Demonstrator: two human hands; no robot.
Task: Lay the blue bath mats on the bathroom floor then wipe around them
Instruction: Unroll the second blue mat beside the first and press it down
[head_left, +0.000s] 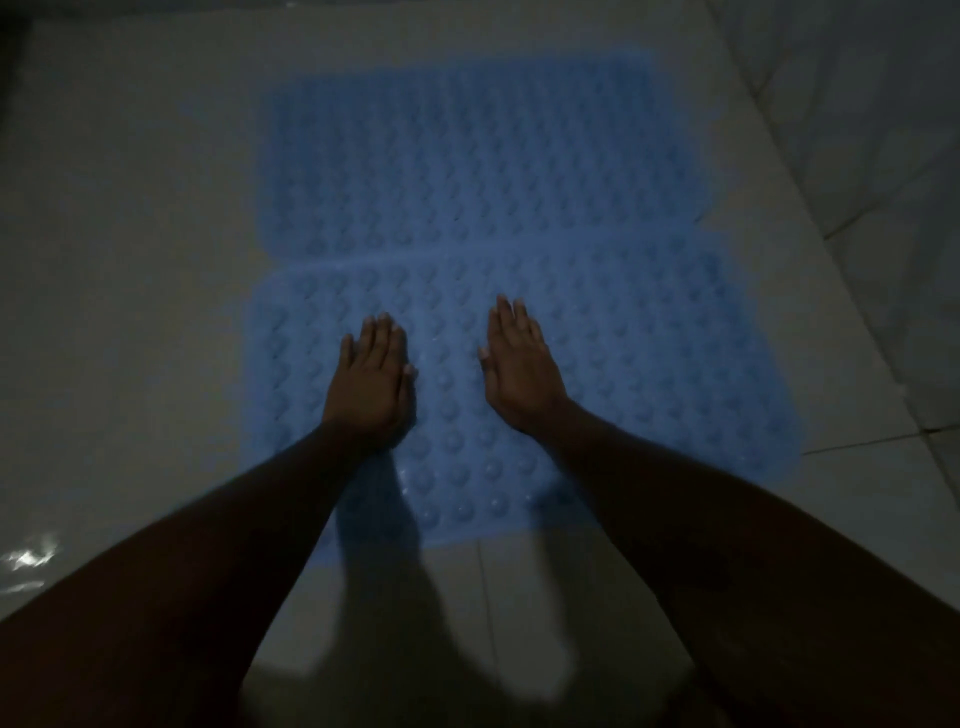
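Note:
Two blue bath mats with raised round bumps lie flat on the pale tiled floor, one behind the other. The far mat (467, 156) meets the near mat (649, 364) along a seam across the middle of the view. My left hand (371, 382) rests palm down on the near mat, fingers straight and held together. My right hand (519, 371) lies flat on the same mat a little to the right, fingers extended. Neither hand holds anything. The light is dim.
Pale floor tiles (130, 260) surround the mats, with grout lines at the right (872, 441). A wet glint shows on the floor at the lower left (31, 558). A tiled wall or step rises at the upper right (857, 104).

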